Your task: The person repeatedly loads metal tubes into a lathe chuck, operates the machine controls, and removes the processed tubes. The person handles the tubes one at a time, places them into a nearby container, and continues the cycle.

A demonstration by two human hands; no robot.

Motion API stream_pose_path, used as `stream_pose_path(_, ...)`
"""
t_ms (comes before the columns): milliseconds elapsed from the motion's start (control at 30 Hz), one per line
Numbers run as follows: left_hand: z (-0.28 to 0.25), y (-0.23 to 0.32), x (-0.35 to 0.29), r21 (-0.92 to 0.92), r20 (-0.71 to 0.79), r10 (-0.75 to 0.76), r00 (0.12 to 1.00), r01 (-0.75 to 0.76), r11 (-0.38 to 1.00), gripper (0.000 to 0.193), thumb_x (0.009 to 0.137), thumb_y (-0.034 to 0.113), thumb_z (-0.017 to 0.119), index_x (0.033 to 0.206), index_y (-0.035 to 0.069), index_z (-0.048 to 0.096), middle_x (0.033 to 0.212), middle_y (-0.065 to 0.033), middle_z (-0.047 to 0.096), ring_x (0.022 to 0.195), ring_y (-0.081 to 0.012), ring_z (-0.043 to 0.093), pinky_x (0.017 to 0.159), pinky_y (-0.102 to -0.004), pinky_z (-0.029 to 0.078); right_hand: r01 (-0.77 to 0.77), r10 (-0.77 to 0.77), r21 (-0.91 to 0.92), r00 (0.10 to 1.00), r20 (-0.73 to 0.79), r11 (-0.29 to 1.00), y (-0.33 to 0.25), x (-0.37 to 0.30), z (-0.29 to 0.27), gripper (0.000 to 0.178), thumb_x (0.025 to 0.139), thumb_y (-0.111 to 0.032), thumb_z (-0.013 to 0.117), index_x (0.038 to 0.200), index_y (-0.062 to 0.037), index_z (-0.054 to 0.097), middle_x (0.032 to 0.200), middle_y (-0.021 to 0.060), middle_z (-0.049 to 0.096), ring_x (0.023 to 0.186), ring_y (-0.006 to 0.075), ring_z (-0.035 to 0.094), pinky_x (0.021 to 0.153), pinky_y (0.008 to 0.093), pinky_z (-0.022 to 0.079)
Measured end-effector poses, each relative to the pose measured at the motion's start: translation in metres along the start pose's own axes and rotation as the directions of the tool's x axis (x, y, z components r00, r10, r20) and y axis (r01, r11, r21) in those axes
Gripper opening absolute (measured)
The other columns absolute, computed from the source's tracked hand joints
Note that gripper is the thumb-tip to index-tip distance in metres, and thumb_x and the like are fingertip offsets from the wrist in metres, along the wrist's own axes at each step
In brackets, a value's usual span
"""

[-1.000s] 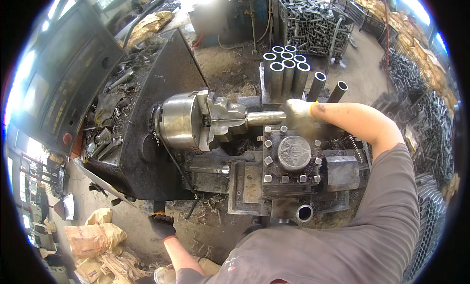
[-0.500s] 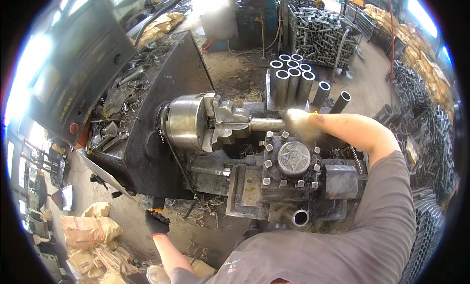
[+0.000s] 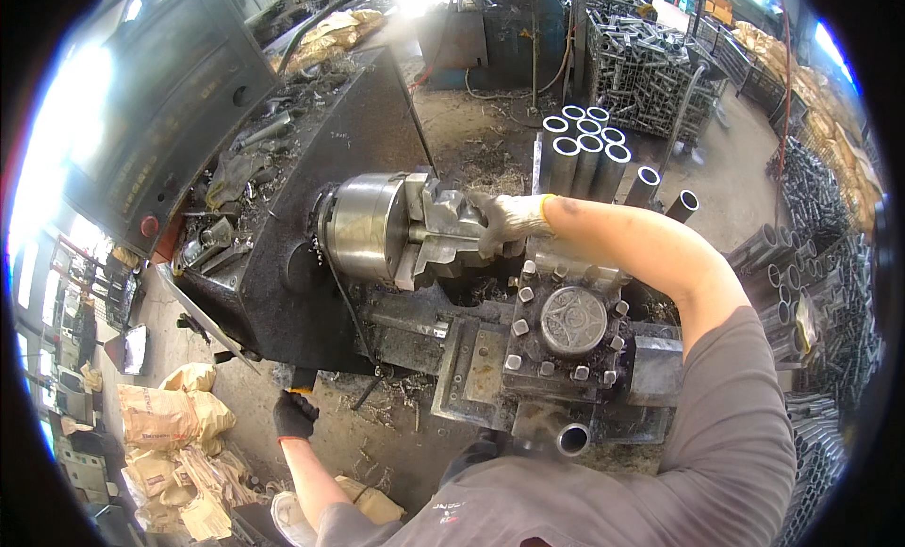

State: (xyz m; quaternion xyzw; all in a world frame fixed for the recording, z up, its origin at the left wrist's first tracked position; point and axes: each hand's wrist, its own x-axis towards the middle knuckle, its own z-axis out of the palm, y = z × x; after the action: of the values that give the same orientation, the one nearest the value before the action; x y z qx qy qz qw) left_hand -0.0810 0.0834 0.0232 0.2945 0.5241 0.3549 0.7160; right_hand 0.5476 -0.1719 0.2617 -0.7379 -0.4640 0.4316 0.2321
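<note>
Right hand (image 3: 512, 219) shifted toward one chuck (image 3: 363, 228), eight clustered tubes (image 3: 584, 172) (two apart)

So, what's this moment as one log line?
Left hand: dark-gloved, by small orange strip, grip unclear | Right hand: white-gloved, at front of silver cylindrical steel chuck | Grey hollow steel tubes: beyond right hand

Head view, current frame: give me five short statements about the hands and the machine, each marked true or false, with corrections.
1. The right hand wears a light glove. True.
2. The left hand is bare. False: the left hand wears a dark glove.
3. The right hand is at the front of the chuck. True.
4. The tan sacks are at the right edge. False: the sacks are at lower left.
5. Upright tubes stand beyond the tool post. True.
</note>
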Motion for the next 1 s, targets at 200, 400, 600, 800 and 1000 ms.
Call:
stream_pose_path(200,-0.011,-0.027,0.023,-0.076,-0.110,0.164,0.980,-0.173,0.982,0.048,0.108,0.053,0.059,0.079,0.016,0.052,0.063,0.0002,0.044,0.048,-0.0166,0.039,0.048,-0.0348,0.034,-0.018,-0.032,-0.419,0.993,-0.113,0.908,0.057,-0.042,-0.024,0.072,0.084,-0.023,0.087,0.145,-0.0042,0.055,0.113,0.0202,0.078,0.092,0.0288,0.077,0.077,0.0432,0.063)
stream_pose_path(400,0.023,-0.011,-0.037,0.423,-0.248,0.392,0.886,-0.265,0.867,0.046,0.107,0.050,0.061,0.109,0.005,0.066,0.081,-0.0080,0.065,0.067,-0.0244,0.062,0.064,-0.0410,0.052,-0.185,0.124,-0.836,0.982,-0.140,0.517,0.155,-0.084,-0.015,0.023,0.070,-0.017,0.075,0.086,-0.0010,0.075,0.086,0.0254,0.074,0.079,0.0409,0.075,0.068,0.0480,0.058)
stream_pose_path(600,0.138,0.117,-0.125,0.762,0.234,0.971,-0.056,-0.610,-0.218,0.045,0.107,0.032,0.069,0.138,0.000,0.066,0.130,-0.0187,0.072,0.123,-0.0389,0.067,0.110,-0.0485,0.050,-0.375,0.096,-0.337,0.777,-0.622,0.863,0.114,-0.193,-0.023,0.049,0.081,-0.033,0.085,0.118,-0.0039,0.070,0.103,0.0228,0.077,0.100,0.0403,0.075,0.088,0.0490,0.058)
stream_pose_path(800,0.296,0.301,-0.092,0.868,0.436,0.883,0.176,-0.342,-0.361,0.066,0.106,0.046,0.055,0.164,0.016,0.040,0.142,-0.0193,0.070,0.126,-0.0421,0.069,0.104,-0.0545,0.053,-0.272,-0.120,-0.209,0.310,-0.943,0.939,0.054,-0.271,0.008,0.035,0.083,-0.020,0.082,0.110,-0.0003,0.075,0.086,0.0134,0.079,0.077,0.0254,0.077,0.073,0.0410,0.062)
stream_pose_path(1000,0.331,0.369,-0.029,0.920,0.301,0.667,0.681,-0.024,-0.391,0.088,0.102,0.024,0.055,0.176,0.024,0.008,0.161,-0.0190,0.056,0.140,-0.0348,0.064,0.117,-0.0539,0.047,0.110,-0.217,-0.198,0.197,-0.956,0.974,-0.003,-0.372,0.062,0.026,0.087,-0.008,0.079,0.111,0.0020,0.074,0.104,0.0111,0.080,0.087,0.0163,0.073,0.076,0.0346,0.059)
